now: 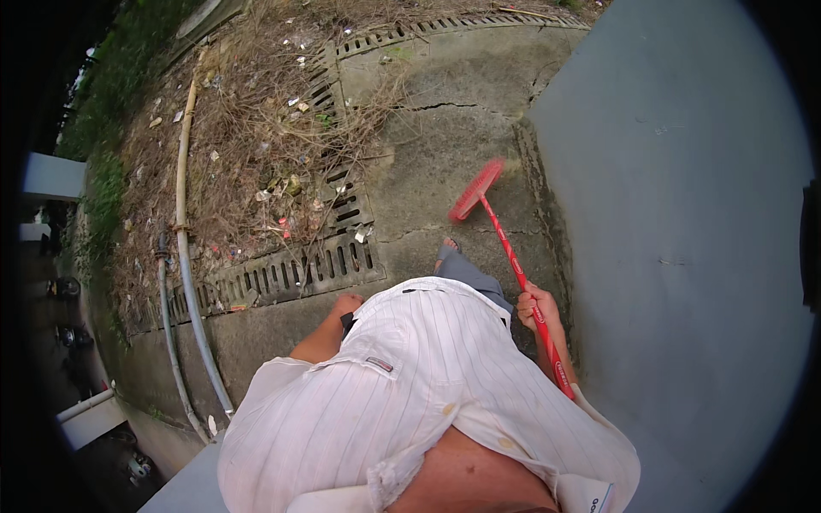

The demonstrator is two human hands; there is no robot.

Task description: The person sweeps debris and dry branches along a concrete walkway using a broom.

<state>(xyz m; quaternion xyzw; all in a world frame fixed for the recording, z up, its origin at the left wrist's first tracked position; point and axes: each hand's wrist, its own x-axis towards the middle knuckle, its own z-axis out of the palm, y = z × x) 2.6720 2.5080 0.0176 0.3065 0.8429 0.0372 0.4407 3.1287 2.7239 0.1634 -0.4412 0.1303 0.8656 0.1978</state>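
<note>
My right hand (537, 306) is wrapped around the red handle of a push broom (510, 253), partway along its length. The handle bears white writing and runs back beside my forearm. Ahead of my foot, the red bristled broom head (476, 190) is tilted over the concrete walkway (436, 170); it looks slightly blurred, and I cannot tell whether it touches the ground. Down at my left side is my left hand (348, 302), near the hem of my white striped shirt (410, 359). Its fingers are mostly hidden, and no object shows in it.
A grey wall (667, 167) rises close on my right. Slotted drain covers (301, 272) border the walkway on the left. Beyond lie dry twigs and scattered litter (269, 141), crossed by long pipes (183, 211). Cracks cut across the concrete, and motorcycles (70, 336) stand at the far left.
</note>
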